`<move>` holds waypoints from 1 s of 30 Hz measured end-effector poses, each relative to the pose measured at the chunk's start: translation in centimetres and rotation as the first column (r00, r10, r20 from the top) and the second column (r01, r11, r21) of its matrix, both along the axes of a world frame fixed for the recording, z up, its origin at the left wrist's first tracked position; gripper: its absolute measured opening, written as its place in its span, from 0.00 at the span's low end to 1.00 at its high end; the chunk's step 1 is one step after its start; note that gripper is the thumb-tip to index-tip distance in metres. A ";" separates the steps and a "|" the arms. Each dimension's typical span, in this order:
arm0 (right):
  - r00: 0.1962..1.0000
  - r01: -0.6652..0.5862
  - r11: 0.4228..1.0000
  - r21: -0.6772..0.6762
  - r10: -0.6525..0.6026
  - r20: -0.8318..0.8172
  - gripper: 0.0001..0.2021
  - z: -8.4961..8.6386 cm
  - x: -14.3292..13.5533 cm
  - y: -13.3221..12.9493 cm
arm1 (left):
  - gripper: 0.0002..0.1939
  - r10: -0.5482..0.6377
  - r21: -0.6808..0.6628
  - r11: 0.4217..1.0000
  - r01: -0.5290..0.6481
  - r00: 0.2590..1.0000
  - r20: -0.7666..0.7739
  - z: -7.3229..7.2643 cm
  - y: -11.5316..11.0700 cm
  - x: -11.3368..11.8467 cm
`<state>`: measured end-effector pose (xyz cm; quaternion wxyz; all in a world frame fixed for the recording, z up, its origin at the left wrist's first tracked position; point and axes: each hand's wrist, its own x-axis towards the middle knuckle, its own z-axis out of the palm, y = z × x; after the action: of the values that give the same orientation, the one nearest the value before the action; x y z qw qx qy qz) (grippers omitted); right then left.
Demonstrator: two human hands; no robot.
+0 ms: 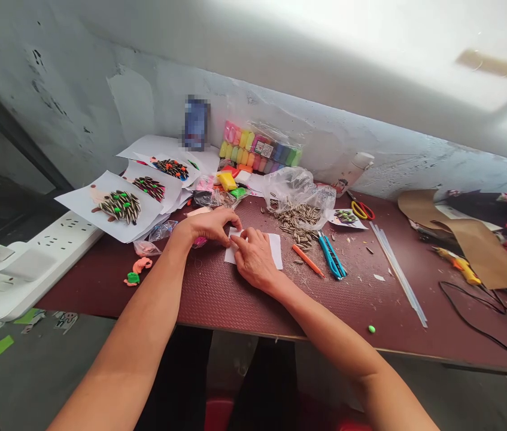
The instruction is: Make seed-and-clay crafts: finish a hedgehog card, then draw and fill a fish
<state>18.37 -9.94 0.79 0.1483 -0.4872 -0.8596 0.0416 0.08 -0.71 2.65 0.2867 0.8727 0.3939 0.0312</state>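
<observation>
A small white paper [275, 246] lies on the dark red table under both hands. My left hand [212, 225] reaches its upper left corner, thumb and fingers curved toward each other with a gap between them; whether something tiny is at the fingertips is too small to tell. Across the middle of the paper rests my right hand [255, 257], its index fingertip touching near my left thumb and its other fingers bent. Just right of the paper are an orange pen [308, 261] and a blue cutter [331, 256]. Striped sunflower seeds [298, 216] are piled behind them.
Papers with seed hedgehogs [121, 206] and a white power strip [55, 254] are at the left. Coloured clay packs [257, 149] lean on the wall. Clear sticks [399, 272], scissors [361, 209] and a yellow glue gun [460, 266] with its cable lie right.
</observation>
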 end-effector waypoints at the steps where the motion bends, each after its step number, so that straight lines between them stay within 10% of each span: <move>1: 1.000 0.011 1.000 0.000 -0.011 0.007 0.14 0.1 0.0 0.0 | 0.24 0.001 0.002 1.000 -0.001 1.000 -0.005 -0.1 0.0 0.0; 30: 0.982 -0.056 0.996 0.070 0.042 0.186 0.11 0.5 -0.4 -0.1 | 0.25 0.010 -0.002 1.000 -0.010 1.000 0.015 -0.1 0.1 -0.1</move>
<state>17.97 -10.07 1.24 0.0852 -0.4618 -0.8823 -0.0320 -0.02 -0.61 2.52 0.2902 0.8704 0.3959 0.0389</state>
